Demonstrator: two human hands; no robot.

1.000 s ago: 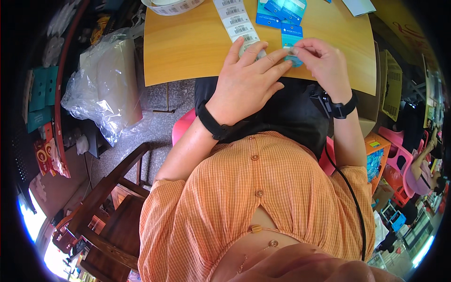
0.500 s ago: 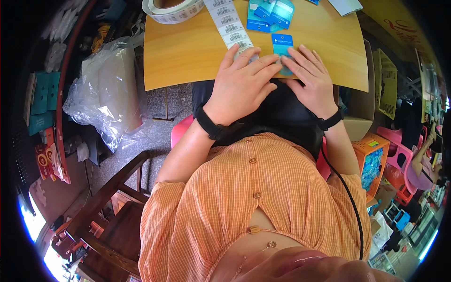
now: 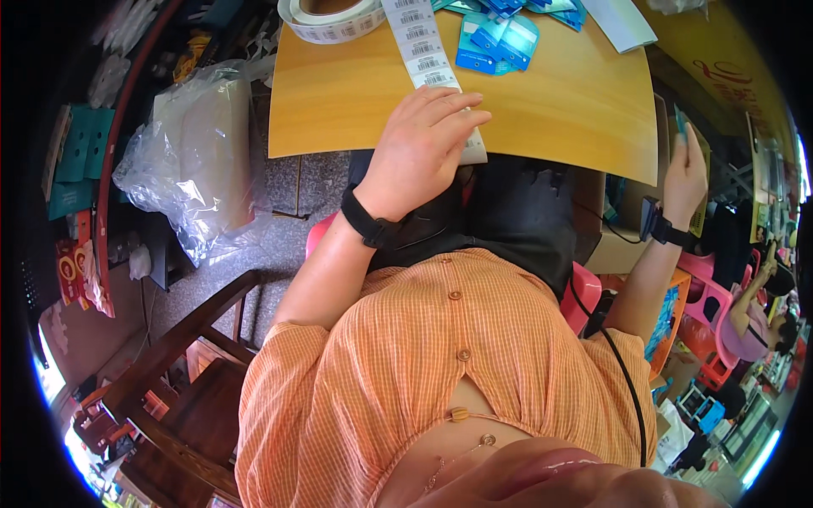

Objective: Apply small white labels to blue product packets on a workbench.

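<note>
Beyond the table's right edge, my right hand (image 3: 684, 173) is closed with a thin blue-teal card (image 3: 680, 121), seen nearly edge-on, between its fingers. My left hand (image 3: 421, 140) lies palm down near the table's front edge, its fingers stretched over a strip of white barcode labels (image 3: 426, 65). The strip's free end pokes out past the fingers and over the edge. The strip lies beside a roll of labels (image 3: 334, 32) at the back left. A loose pile of blue cards (image 3: 500, 44) rests at the back of the table.
The wooden table (image 3: 339, 106) spans the top. White folded paper (image 3: 621, 24) is at its back right. A clear plastic bag (image 3: 199, 161) hangs on the left, above a wooden chair (image 3: 199, 415). An orange crate with blue packets (image 3: 665, 322) stands by my right arm. Another person (image 3: 754, 317) sits far right.
My right hand has left the table's front edge and swung right, carrying the blue card that lay there. My left hand has stayed on the label strip, whose end now shows over the edge.
</note>
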